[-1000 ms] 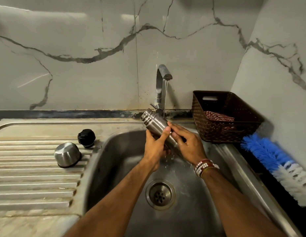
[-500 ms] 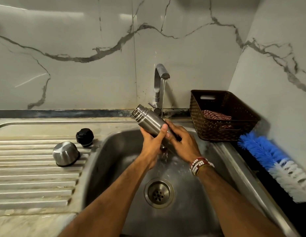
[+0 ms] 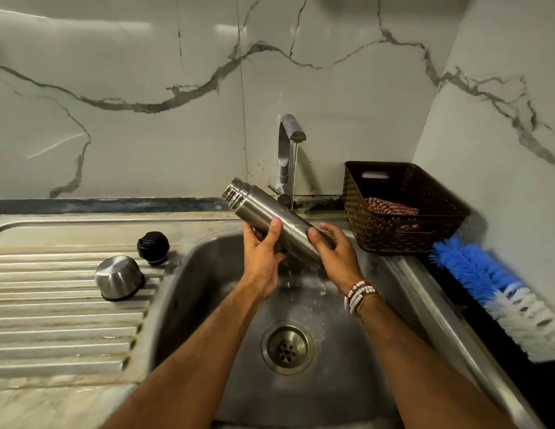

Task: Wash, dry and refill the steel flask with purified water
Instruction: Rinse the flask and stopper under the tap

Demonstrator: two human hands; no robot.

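The steel flask (image 3: 264, 212) lies tilted over the sink (image 3: 189, 289), its threaded open mouth pointing up and to the left. A thin stream from the tap (image 3: 290, 131) falls onto its body, and water drips off below. My left hand (image 3: 264, 252) grips the flask around its middle. My right hand (image 3: 335, 252) wraps the lower end and hides the base. On the ribbed drainboard stand the flask's steel cup lid (image 3: 119, 277), upside down, and its black stopper (image 3: 153, 246).
A brown woven basket (image 3: 394, 230) with a red striped cloth (image 3: 390, 209) stands at the sink's back right corner. A blue and white bottle brush (image 3: 493, 289) lies along the right wall. The drain (image 3: 287, 346) sits in the basin's middle.
The flask has slid up and left under the stream, so more of its body shows. My right hand has shifted down toward the flask's base.
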